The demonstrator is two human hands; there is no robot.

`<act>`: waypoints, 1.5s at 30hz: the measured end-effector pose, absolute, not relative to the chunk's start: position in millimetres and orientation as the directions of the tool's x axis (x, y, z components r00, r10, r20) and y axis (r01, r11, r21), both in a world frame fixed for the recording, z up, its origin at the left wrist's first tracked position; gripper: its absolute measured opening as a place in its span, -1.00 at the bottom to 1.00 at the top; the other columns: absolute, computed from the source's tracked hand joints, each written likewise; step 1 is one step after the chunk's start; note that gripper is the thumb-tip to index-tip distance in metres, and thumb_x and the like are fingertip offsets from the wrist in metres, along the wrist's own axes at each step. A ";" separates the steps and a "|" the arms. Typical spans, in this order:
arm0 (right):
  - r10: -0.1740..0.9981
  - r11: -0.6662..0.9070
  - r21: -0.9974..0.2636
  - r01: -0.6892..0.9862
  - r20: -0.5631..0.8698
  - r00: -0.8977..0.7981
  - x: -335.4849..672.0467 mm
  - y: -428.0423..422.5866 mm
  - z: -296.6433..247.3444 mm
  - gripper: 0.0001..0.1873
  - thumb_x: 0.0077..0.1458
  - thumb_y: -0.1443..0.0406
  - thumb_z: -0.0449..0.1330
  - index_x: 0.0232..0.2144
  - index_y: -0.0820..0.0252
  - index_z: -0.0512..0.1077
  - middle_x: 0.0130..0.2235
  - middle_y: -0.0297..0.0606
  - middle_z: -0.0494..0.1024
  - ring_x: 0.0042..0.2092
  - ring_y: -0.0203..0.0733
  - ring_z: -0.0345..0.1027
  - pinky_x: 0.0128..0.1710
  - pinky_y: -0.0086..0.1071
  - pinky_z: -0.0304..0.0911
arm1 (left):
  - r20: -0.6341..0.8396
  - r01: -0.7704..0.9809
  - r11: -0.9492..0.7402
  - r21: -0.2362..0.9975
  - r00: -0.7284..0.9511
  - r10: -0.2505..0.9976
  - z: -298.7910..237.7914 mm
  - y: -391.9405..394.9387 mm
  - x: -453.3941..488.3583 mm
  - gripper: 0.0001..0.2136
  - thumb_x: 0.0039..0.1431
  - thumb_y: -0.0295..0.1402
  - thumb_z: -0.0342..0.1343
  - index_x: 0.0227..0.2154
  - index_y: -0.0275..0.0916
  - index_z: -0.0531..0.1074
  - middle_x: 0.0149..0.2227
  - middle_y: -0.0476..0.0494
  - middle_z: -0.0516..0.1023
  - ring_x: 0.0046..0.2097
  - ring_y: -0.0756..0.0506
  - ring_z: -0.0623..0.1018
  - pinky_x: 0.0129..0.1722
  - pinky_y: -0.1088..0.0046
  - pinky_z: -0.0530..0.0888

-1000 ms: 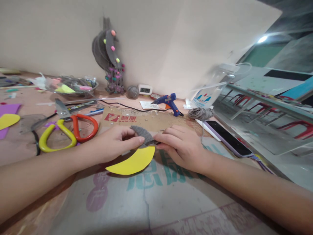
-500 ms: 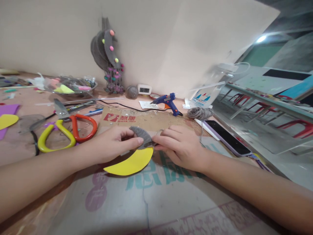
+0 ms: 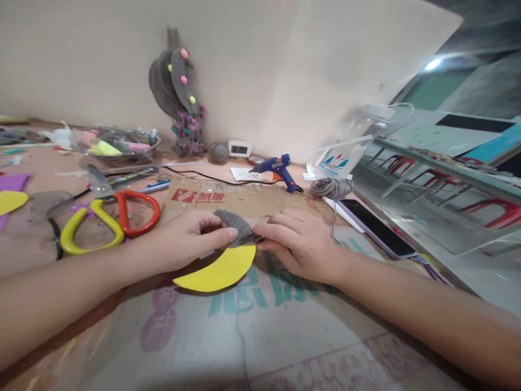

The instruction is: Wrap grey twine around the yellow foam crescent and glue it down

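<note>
A yellow foam crescent [image 3: 217, 270] lies on the printed sheet on the table, its upper end wound in grey yarn [image 3: 239, 227]. My left hand [image 3: 185, 241] pinches that yarn-wrapped end between thumb and fingers. My right hand [image 3: 299, 243] is closed on the yarn strand right beside the wrapped part, fingertips almost touching the left thumb. A thin strand of the same yarn runs up to a loose yarn bundle [image 3: 331, 187] behind my right hand.
Yellow and orange scissors [image 3: 108, 214] lie left. A blue glue gun [image 3: 277, 169] with its black cord, a phone [image 3: 376, 227], a small clock [image 3: 239, 147], a yarn ball [image 3: 218, 152] and a grey pom-pom ornament [image 3: 176, 92] stand behind. Foam scraps [image 3: 11, 200] sit far left.
Both hands stay on the wrapped end of the crescent; the view has drifted slightly, and the fingers have barely shifted.
</note>
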State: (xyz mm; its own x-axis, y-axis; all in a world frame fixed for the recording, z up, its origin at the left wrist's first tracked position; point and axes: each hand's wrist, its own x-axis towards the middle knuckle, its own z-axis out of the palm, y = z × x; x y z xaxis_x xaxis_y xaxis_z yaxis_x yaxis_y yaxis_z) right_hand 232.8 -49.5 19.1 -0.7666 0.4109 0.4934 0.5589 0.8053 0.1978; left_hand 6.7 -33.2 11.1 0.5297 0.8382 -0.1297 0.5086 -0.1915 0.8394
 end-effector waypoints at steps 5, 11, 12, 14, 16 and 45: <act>0.440 0.807 0.141 0.574 0.504 -0.743 232.9 -50.6 19.6 -0.76 0.19 0.25 0.01 -0.20 0.28 0.38 -0.42 -0.26 0.45 -0.39 -0.28 0.25 -0.40 -0.41 0.09 | -0.147 0.496 -0.161 0.853 0.525 0.838 11.3 -33.2 6.8 -0.61 0.07 -0.01 -0.05 -0.46 -0.27 0.41 -0.60 0.05 0.28 -0.59 0.06 0.23 -0.65 0.58 0.10; 0.433 0.794 0.191 0.577 0.488 -0.758 229.9 -52.1 20.9 -0.76 0.20 0.24 -0.01 -0.28 0.27 0.40 -0.45 -0.27 0.45 -0.43 -0.30 0.23 -0.43 -0.42 0.08 | -0.087 0.502 -0.248 0.828 0.553 0.828 11.1 -33.2 6.8 -0.63 0.09 -0.04 -0.06 -0.47 -0.26 0.43 -0.55 0.01 0.37 -0.53 0.03 0.30 -0.60 0.58 0.17; 0.429 0.793 0.202 0.575 0.485 -0.762 229.6 -52.2 20.9 -0.75 0.20 0.24 -0.01 -0.30 0.27 0.40 -0.46 -0.28 0.45 -0.43 -0.30 0.22 -0.43 -0.41 0.07 | -0.084 0.502 -0.254 0.827 0.556 0.827 10.8 -33.1 6.8 -0.64 0.09 -0.05 -0.06 -0.47 -0.26 0.44 -0.54 0.01 0.38 -0.52 0.03 0.31 -0.59 0.58 0.18; 0.417 0.795 0.219 0.566 0.482 -0.771 229.5 -52.1 20.8 -0.75 0.20 0.24 0.00 -0.32 0.27 0.41 -0.47 -0.28 0.45 -0.44 -0.30 0.22 -0.43 -0.41 0.07 | -0.077 0.500 -0.262 0.826 0.559 0.825 10.3 -32.8 6.7 -0.64 0.08 -0.05 -0.05 -0.47 -0.25 0.44 -0.53 0.01 0.40 -0.51 0.03 0.32 -0.57 0.59 0.20; 0.409 0.795 0.230 0.561 0.480 -0.776 229.7 -52.1 20.7 -0.75 0.20 0.24 0.00 -0.33 0.28 0.41 -0.46 -0.28 0.45 -0.44 -0.30 0.22 -0.43 -0.40 0.07 | -0.070 0.493 -0.268 0.828 0.564 0.823 10.4 -32.6 6.6 -0.64 0.09 -0.05 -0.05 -0.46 -0.24 0.45 -0.52 0.02 0.42 -0.50 0.02 0.34 -0.56 0.59 0.21; 0.900 0.380 -0.734 0.563 0.153 -0.408 216.8 -53.2 18.1 -0.87 0.02 0.29 0.15 -0.46 0.25 0.46 -0.54 -0.41 0.40 -0.55 -0.43 0.18 -0.58 -0.56 0.08 | 0.005 0.484 -0.326 0.812 0.553 0.833 10.4 -32.4 7.8 -0.62 0.14 -0.04 -0.13 -0.58 -0.24 0.24 -0.61 0.09 0.15 -0.57 0.06 0.19 -0.63 0.58 0.13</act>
State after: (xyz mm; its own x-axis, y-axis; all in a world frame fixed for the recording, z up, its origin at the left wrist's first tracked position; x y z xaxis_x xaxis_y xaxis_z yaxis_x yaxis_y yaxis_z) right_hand 216.8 -53.2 18.1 -0.4079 0.9000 0.1535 0.5632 0.3803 -0.7336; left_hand 7.8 -32.4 10.4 0.5534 0.8329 0.0046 0.4843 -0.3263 0.8118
